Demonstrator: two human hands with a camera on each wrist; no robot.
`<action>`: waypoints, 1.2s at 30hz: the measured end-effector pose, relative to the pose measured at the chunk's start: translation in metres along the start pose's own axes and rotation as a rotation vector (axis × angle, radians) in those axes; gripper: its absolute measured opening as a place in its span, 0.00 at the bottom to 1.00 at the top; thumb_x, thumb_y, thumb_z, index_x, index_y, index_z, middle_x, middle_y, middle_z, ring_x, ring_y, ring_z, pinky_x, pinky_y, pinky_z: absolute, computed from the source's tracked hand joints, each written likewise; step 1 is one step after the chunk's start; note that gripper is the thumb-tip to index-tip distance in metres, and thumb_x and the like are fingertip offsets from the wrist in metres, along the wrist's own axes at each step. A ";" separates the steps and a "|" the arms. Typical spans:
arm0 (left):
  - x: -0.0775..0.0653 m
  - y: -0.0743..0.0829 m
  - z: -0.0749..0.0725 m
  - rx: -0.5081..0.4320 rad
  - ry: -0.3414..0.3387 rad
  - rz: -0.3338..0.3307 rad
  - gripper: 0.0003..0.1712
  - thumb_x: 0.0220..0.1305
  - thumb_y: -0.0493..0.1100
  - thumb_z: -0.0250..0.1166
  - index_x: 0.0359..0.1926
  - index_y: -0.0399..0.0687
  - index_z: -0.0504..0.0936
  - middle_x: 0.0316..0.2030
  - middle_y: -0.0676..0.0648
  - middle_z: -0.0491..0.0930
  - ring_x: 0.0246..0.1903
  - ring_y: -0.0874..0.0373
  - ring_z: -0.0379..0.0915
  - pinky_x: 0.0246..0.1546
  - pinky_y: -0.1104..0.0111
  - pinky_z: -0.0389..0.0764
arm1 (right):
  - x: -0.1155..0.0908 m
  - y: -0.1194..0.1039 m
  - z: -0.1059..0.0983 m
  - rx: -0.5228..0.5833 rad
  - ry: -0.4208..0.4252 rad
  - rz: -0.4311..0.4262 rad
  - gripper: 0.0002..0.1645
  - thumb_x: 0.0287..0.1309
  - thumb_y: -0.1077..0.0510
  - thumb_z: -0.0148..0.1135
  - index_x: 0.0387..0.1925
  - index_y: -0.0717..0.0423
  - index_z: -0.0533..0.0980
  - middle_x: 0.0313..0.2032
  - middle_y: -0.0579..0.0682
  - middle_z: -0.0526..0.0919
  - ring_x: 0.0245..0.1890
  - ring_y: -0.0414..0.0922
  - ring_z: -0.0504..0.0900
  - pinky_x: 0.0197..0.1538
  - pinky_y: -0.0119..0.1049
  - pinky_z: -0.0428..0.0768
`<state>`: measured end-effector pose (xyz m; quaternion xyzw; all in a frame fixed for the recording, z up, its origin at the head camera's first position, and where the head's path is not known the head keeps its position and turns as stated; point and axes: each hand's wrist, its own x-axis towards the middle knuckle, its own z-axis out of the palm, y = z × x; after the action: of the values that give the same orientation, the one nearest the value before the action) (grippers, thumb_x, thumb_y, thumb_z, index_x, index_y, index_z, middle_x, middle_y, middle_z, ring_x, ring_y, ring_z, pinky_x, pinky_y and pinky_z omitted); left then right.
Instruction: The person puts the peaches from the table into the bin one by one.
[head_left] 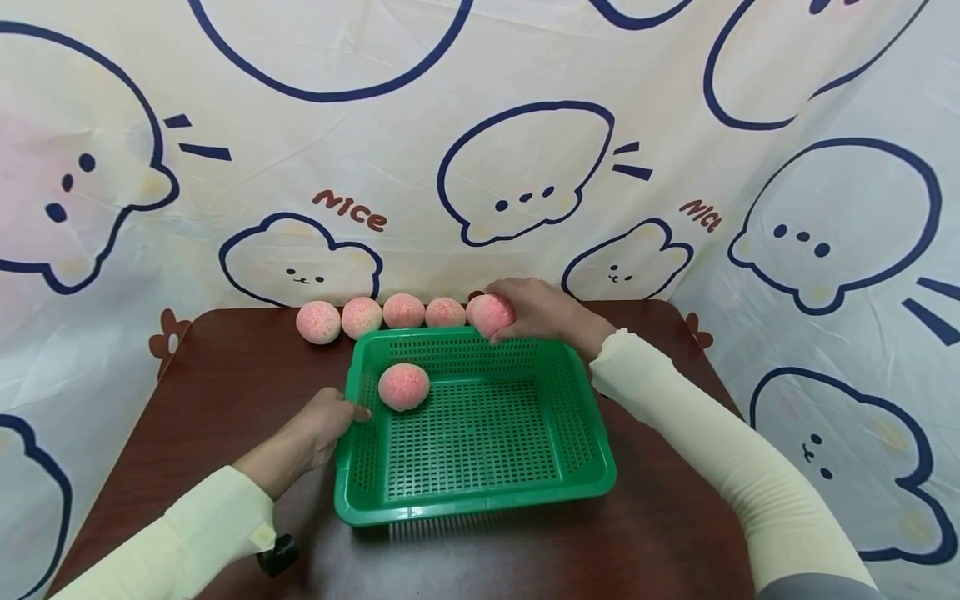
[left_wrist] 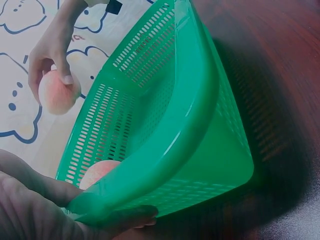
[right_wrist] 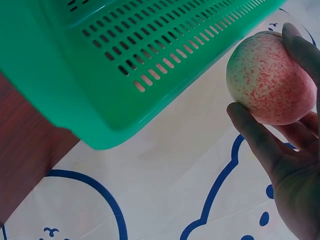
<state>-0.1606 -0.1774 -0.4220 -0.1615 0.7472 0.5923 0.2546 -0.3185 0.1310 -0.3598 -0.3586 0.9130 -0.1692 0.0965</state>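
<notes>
My right hand (head_left: 543,310) grips a pink speckled peach (right_wrist: 272,77) just past the far rim of the green plastic basket (head_left: 480,502). In the right wrist view, its thumb and fingers curl around the fruit. My left hand (head_left: 318,429) holds the basket's left rim, thumb over the inner side and fingers below, as the left wrist view shows. Inside the basket, near its far left corner, lies one peach (head_left: 403,387). Behind the far rim several more peaches (head_left: 362,317) stand in a row; one is partly hidden by the held peach.
A dark brown wooden table (head_left: 247,358) carries everything. A pale cloth (head_left: 420,167) with cartoon outlines hangs behind the table and along both sides. A small black object (head_left: 277,556) shows beneath the left sleeve cuff.
</notes>
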 end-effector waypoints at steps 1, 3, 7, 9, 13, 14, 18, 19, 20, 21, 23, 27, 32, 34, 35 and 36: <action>0.000 0.000 0.000 0.002 0.002 -0.002 0.27 0.77 0.33 0.49 0.68 0.15 0.57 0.61 0.19 0.72 0.56 0.30 0.79 0.47 0.42 0.86 | 0.000 -0.001 0.001 0.006 0.000 -0.008 0.44 0.52 0.47 0.80 0.68 0.50 0.71 0.60 0.49 0.81 0.53 0.46 0.81 0.56 0.45 0.85; 0.000 0.000 0.000 0.004 0.003 -0.004 0.27 0.77 0.34 0.49 0.68 0.15 0.57 0.61 0.19 0.72 0.56 0.30 0.79 0.47 0.42 0.86 | 0.001 -0.003 0.003 0.013 -0.004 -0.021 0.44 0.52 0.47 0.80 0.68 0.49 0.71 0.60 0.48 0.82 0.53 0.45 0.81 0.56 0.45 0.85; 0.000 0.000 0.000 0.004 0.006 -0.005 0.28 0.77 0.34 0.49 0.68 0.15 0.57 0.61 0.19 0.72 0.56 0.30 0.80 0.47 0.43 0.86 | 0.003 -0.007 0.008 0.001 -0.011 -0.035 0.43 0.52 0.47 0.81 0.67 0.48 0.71 0.59 0.47 0.82 0.51 0.44 0.81 0.56 0.43 0.85; 0.000 0.000 0.000 0.004 0.006 -0.005 0.27 0.77 0.34 0.49 0.68 0.16 0.57 0.60 0.19 0.72 0.56 0.30 0.80 0.47 0.43 0.86 | 0.004 -0.009 0.011 -0.004 -0.009 -0.045 0.43 0.51 0.47 0.81 0.66 0.49 0.71 0.58 0.48 0.82 0.51 0.44 0.81 0.56 0.42 0.85; 0.000 0.000 0.001 0.003 0.006 -0.007 0.27 0.77 0.33 0.49 0.67 0.16 0.58 0.60 0.20 0.72 0.56 0.30 0.80 0.47 0.43 0.86 | 0.004 -0.013 0.015 -0.029 -0.009 -0.057 0.44 0.51 0.46 0.81 0.66 0.50 0.71 0.57 0.49 0.82 0.49 0.44 0.82 0.53 0.41 0.86; 0.000 0.000 0.001 0.003 0.006 -0.009 0.27 0.77 0.33 0.49 0.67 0.15 0.58 0.60 0.20 0.73 0.56 0.31 0.80 0.47 0.43 0.86 | 0.004 -0.014 0.016 -0.035 -0.009 -0.059 0.44 0.51 0.46 0.81 0.66 0.50 0.72 0.57 0.49 0.83 0.49 0.43 0.82 0.53 0.40 0.86; 0.000 0.000 0.002 -0.003 0.006 -0.012 0.26 0.77 0.33 0.48 0.67 0.15 0.58 0.60 0.20 0.72 0.55 0.31 0.80 0.46 0.44 0.87 | 0.004 -0.016 0.020 -0.071 -0.016 -0.067 0.44 0.51 0.42 0.80 0.66 0.49 0.72 0.54 0.46 0.83 0.48 0.42 0.82 0.52 0.39 0.86; 0.000 0.000 0.002 -0.006 0.006 -0.012 0.26 0.77 0.33 0.48 0.67 0.16 0.58 0.60 0.19 0.72 0.55 0.31 0.80 0.46 0.44 0.87 | 0.004 -0.017 0.020 -0.077 -0.018 -0.072 0.44 0.51 0.41 0.80 0.66 0.49 0.71 0.53 0.46 0.83 0.48 0.42 0.82 0.52 0.38 0.86; 0.000 0.001 0.002 -0.007 0.008 -0.011 0.27 0.77 0.33 0.48 0.67 0.16 0.58 0.60 0.19 0.72 0.55 0.31 0.80 0.46 0.44 0.87 | 0.004 -0.017 0.021 -0.084 -0.017 -0.077 0.44 0.51 0.41 0.79 0.66 0.49 0.71 0.53 0.45 0.83 0.48 0.41 0.82 0.52 0.37 0.85; 0.000 0.001 0.002 -0.009 0.009 -0.011 0.27 0.77 0.33 0.48 0.67 0.16 0.58 0.60 0.19 0.72 0.56 0.31 0.80 0.46 0.44 0.87 | 0.004 -0.018 0.022 -0.092 -0.016 -0.082 0.45 0.51 0.40 0.79 0.66 0.49 0.71 0.52 0.45 0.82 0.47 0.40 0.82 0.51 0.37 0.85; 0.000 0.000 0.002 -0.010 0.012 -0.010 0.27 0.77 0.33 0.49 0.67 0.16 0.58 0.61 0.19 0.72 0.56 0.31 0.80 0.47 0.44 0.86 | 0.005 -0.019 0.024 -0.102 -0.010 -0.094 0.44 0.51 0.41 0.80 0.66 0.49 0.72 0.52 0.44 0.82 0.46 0.39 0.83 0.51 0.36 0.85; 0.000 0.000 0.001 -0.011 0.012 -0.005 0.27 0.77 0.33 0.49 0.67 0.16 0.58 0.60 0.19 0.72 0.55 0.31 0.80 0.47 0.44 0.86 | 0.007 -0.022 0.028 -0.112 -0.015 -0.113 0.43 0.51 0.42 0.80 0.65 0.48 0.72 0.52 0.43 0.82 0.45 0.37 0.82 0.51 0.34 0.85; 0.000 -0.001 0.001 -0.014 0.010 -0.007 0.27 0.76 0.33 0.49 0.67 0.15 0.57 0.60 0.19 0.72 0.56 0.31 0.80 0.47 0.44 0.86 | 0.009 -0.027 0.033 -0.081 -0.033 -0.147 0.43 0.51 0.43 0.80 0.66 0.49 0.72 0.56 0.43 0.81 0.49 0.37 0.80 0.53 0.34 0.84; 0.001 -0.001 0.001 -0.011 0.011 -0.009 0.27 0.77 0.33 0.49 0.67 0.15 0.57 0.61 0.19 0.72 0.56 0.30 0.80 0.47 0.44 0.86 | 0.009 -0.028 0.036 -0.080 -0.034 -0.162 0.43 0.52 0.42 0.79 0.66 0.48 0.72 0.57 0.43 0.81 0.50 0.37 0.80 0.54 0.34 0.83; 0.001 0.000 0.001 -0.009 0.012 -0.010 0.27 0.77 0.33 0.49 0.68 0.16 0.57 0.61 0.19 0.72 0.55 0.30 0.80 0.47 0.44 0.86 | 0.009 -0.028 0.038 -0.084 -0.034 -0.169 0.44 0.52 0.41 0.79 0.67 0.48 0.72 0.58 0.43 0.81 0.52 0.37 0.80 0.54 0.35 0.83; 0.001 0.000 0.001 -0.007 0.012 -0.010 0.27 0.77 0.33 0.49 0.68 0.16 0.57 0.61 0.19 0.72 0.55 0.30 0.80 0.47 0.44 0.86 | 0.008 -0.029 0.039 -0.090 -0.037 -0.170 0.44 0.52 0.41 0.79 0.68 0.48 0.72 0.60 0.43 0.80 0.54 0.37 0.79 0.55 0.35 0.83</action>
<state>-0.1609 -0.1761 -0.4230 -0.1700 0.7459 0.5925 0.2524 -0.2952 0.0961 -0.3856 -0.4418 0.8840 -0.1290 0.0822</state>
